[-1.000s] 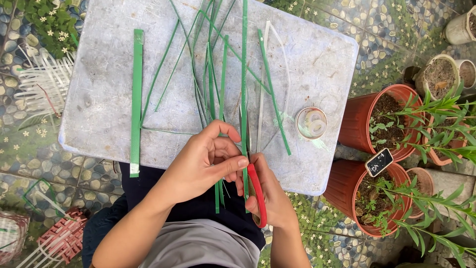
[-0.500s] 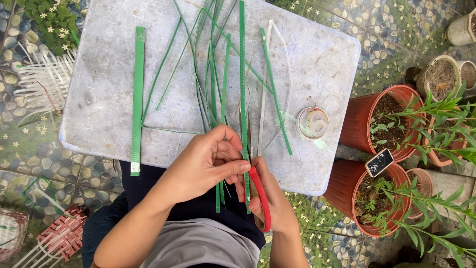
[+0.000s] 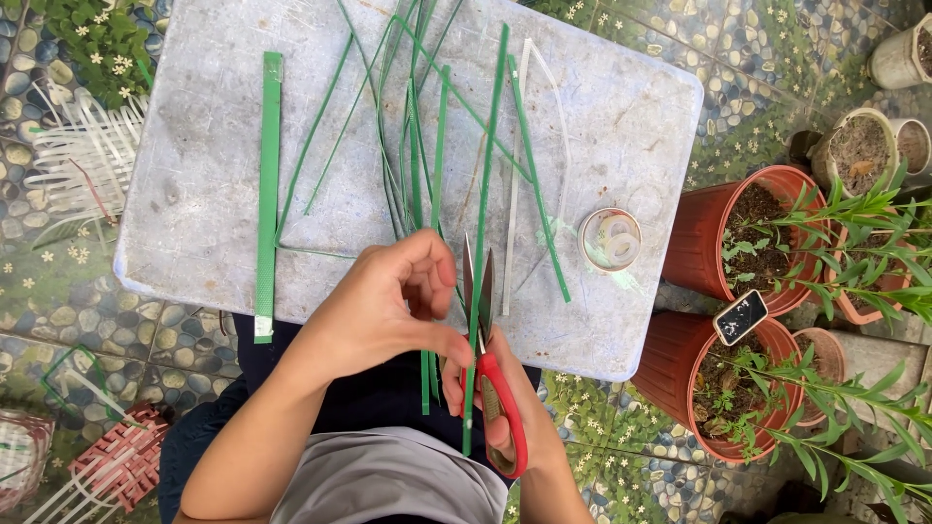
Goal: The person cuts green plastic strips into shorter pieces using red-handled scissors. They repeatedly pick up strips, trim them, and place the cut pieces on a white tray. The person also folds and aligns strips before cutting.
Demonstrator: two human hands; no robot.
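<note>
My left hand (image 3: 383,315) pinches a long green strip (image 3: 482,223) lying over the grey board's (image 3: 194,194) near edge. My right hand (image 3: 505,408) grips red-handled scissors (image 3: 490,359), blades parted around that strip, apparently touching it. A tape roll (image 3: 610,240) sits nearby.

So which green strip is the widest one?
The flat green strip lying alone at the table's left side. It is much broader than the thin strips bunched in the middle, and neither hand touches it.

Tape roll (image 3: 610,240), terracotta pots (image 3: 748,233), wide green strip (image 3: 267,184).
</note>
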